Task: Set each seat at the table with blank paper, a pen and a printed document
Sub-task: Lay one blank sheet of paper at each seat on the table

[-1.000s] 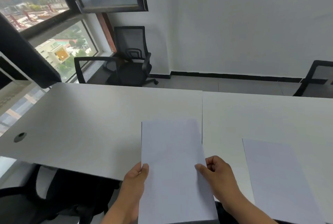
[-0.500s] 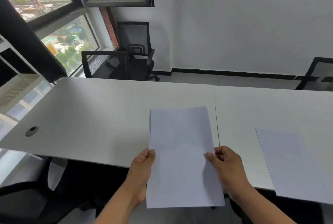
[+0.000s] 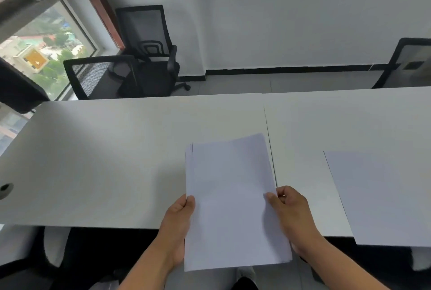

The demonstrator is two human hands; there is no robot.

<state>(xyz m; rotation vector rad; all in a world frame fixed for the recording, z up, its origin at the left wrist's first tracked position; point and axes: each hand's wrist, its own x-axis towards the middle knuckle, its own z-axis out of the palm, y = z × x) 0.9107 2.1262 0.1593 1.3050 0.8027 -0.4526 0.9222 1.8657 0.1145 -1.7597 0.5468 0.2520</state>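
Observation:
I hold a stack of blank white paper (image 3: pixel 231 198) upright-facing in front of me, above the near edge of the white table (image 3: pixel 105 150). My left hand (image 3: pixel 179 226) grips its left edge, thumb on top. My right hand (image 3: pixel 291 215) pinches its right edge. The sheets are slightly fanned at the top left corner. One blank sheet (image 3: pixel 382 196) lies flat on the table at the right, its near end overhanging the table edge. No pen or printed document is in view.
A seam (image 3: pixel 268 131) divides two table tops. A cable hole (image 3: pixel 5 188) sits at the far left. Two black mesh chairs (image 3: pixel 144 56) stand beyond the table by the window, another chair (image 3: pixel 410 61) at the far right. A dark chair (image 3: pixel 35 254) is below left.
The view has shifted left along the table and tilted down. The paper stack stays in both hands; its top left corner now looks fanned. The laid sheet sits further right in view.

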